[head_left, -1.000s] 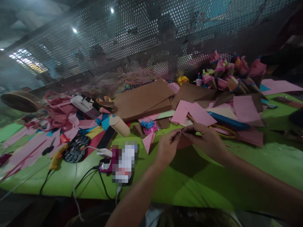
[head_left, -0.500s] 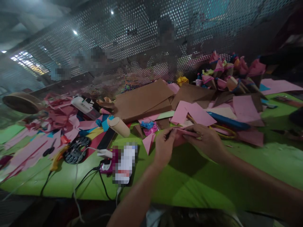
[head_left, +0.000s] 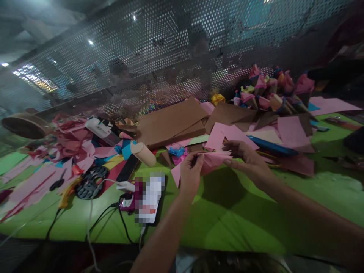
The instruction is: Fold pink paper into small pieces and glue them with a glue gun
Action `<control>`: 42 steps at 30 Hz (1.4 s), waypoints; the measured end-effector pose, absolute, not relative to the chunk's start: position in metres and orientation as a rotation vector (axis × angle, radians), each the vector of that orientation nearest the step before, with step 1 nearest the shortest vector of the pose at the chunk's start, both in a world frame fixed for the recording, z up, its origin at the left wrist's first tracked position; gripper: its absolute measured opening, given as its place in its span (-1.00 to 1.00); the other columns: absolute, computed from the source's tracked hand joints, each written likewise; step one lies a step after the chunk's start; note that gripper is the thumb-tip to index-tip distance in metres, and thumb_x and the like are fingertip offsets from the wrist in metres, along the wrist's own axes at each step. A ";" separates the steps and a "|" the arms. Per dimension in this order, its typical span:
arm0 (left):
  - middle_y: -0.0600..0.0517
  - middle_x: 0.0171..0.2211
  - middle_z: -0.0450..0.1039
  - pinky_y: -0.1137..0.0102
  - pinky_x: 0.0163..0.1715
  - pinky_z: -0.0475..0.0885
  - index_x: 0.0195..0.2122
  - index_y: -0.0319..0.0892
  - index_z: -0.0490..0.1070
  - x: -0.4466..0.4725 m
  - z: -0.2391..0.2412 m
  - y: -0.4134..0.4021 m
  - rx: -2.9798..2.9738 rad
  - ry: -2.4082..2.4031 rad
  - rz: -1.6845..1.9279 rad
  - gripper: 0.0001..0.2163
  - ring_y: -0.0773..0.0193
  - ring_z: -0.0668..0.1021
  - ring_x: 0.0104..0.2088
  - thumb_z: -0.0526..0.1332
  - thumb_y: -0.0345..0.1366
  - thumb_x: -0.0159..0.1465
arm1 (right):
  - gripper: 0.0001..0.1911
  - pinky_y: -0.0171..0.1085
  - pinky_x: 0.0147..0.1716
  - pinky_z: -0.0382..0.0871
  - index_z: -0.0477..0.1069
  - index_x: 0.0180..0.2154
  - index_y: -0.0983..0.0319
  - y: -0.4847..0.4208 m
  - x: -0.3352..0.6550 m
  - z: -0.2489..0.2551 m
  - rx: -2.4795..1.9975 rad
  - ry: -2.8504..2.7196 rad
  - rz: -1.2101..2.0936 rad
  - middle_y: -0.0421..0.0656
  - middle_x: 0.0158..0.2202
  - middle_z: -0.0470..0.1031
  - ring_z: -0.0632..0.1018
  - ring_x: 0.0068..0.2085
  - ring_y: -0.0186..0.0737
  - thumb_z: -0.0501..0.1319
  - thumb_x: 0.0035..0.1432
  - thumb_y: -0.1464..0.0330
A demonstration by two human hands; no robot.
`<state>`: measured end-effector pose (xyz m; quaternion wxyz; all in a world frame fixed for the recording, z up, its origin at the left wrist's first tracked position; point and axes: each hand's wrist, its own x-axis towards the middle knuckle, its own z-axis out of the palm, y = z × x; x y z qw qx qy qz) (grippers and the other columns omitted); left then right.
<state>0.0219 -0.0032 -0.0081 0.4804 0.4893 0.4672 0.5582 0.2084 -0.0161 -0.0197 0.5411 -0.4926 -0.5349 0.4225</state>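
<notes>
Just above the green table, my left hand pinches a folded pink paper between thumb and fingers. The paper's layers fan apart a little toward the right. My right hand is at that fanned end, fingers and thumb spread around it; whether a fingertip touches the paper I cannot tell. Behind my left hand lies a crumpled blue and pink piece, and a pink paper triangle shows partly beneath the wrist. Pink sheets and a blue tool lie beyond my right hand.
On the left are a phone, a power strip, cables, a yellow glue gun, scissors and a cardboard tube. Brown cardboard lies behind. Paper flowers are heaped at the back right, before a perforated screen.
My right hand has loosened from the folded paper and its fingers have spread at the right end. The paper's layers now fan out, and my left hand has shifted slightly left with it.
</notes>
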 end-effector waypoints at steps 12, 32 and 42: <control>0.07 -0.35 0.54 0.42 -0.21 0.42 -0.31 -0.16 0.52 0.022 -0.011 -0.002 1.116 1.079 1.330 -0.81 0.33 0.53 -0.29 0.42 -0.21 0.12 | -0.56 -0.20 -0.26 0.44 0.59 -0.27 0.16 -0.016 0.211 -0.015 -1.199 -1.303 1.007 -0.15 -0.33 0.59 0.56 -0.28 -0.14 0.46 -0.01 -0.04; 0.13 -0.44 0.44 0.48 -0.30 0.36 -0.41 -0.17 0.40 0.026 -0.017 0.001 0.826 1.064 1.246 -0.61 0.40 0.45 -0.39 0.54 -0.12 -0.09 | -0.68 -0.10 -0.15 0.54 0.64 -0.30 0.11 -0.013 0.210 -0.021 -1.111 -1.131 1.147 -0.15 -0.33 0.65 0.62 -0.26 -0.09 0.45 -0.03 0.04; 0.07 -0.40 0.52 0.43 -0.25 0.39 -0.36 -0.16 0.47 0.024 -0.007 -0.005 1.286 1.212 1.243 -0.92 0.31 0.52 -0.33 0.35 -0.32 0.18 | -0.52 -0.11 -0.18 0.50 0.65 -0.26 0.09 -0.013 0.209 -0.014 -1.191 -1.347 1.161 -0.10 -0.26 0.67 0.62 -0.18 0.00 0.44 -0.04 -0.13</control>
